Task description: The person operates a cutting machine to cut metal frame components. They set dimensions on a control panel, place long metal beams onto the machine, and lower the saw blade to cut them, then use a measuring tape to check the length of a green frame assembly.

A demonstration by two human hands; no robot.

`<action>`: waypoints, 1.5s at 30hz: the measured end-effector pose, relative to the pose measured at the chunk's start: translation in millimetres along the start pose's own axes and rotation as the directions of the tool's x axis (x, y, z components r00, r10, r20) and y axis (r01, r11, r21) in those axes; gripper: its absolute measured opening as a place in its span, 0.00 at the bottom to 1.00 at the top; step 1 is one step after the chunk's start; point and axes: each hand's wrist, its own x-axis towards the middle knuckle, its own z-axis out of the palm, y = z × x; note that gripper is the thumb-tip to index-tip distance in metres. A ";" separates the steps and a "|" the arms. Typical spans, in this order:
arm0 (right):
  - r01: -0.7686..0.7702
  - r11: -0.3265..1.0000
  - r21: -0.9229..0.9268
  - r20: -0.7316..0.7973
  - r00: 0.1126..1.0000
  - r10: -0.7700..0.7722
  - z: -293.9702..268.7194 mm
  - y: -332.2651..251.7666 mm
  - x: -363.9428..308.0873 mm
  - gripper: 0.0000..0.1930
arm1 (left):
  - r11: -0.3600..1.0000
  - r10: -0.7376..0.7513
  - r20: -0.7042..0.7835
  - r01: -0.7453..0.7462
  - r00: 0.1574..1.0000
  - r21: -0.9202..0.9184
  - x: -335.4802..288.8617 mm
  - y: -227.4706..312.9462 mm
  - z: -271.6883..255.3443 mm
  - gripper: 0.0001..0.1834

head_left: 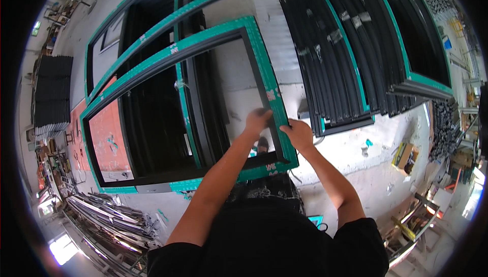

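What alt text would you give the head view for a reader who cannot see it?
A person's left hand and right hand grip the right-hand bar of a large black window frame edged with green protective tape, held over a concrete workshop floor. More taped frames lie behind it, and a stack of frames leans at right.

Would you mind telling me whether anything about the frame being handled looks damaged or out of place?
Nothing clearly stands out. Both the left hand and the right hand grip the right edge of the black frame. Its green protective film shows small pale patches, possibly tape or tears, too small to tell.
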 end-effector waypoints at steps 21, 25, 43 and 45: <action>-0.002 0.997 -0.079 -0.056 0.998 -0.002 6.9 -1.4 -9.8 0.15 | 0.990 0.120 -0.135 -0.110 0.984 0.084 10.2 -19.5 14.7 0.25; 0.016 0.997 -0.072 -0.067 0.998 -0.020 7.7 4.4 -6.8 0.14 | 0.989 0.018 0.027 -0.014 0.999 -0.147 9.1 -17.9 7.7 0.25; 0.058 0.998 -0.029 -0.033 0.998 -0.059 8.2 4.2 -4.2 0.17 | 0.970 0.046 0.336 0.038 0.941 -0.240 -47.6 31.0 -55.0 0.18; 0.089 0.995 0.035 -0.041 0.995 -0.087 12.9 5.9 -3.1 0.16 | 0.914 0.094 0.353 0.060 0.931 -0.402 -69.3 38.0 -82.2 0.16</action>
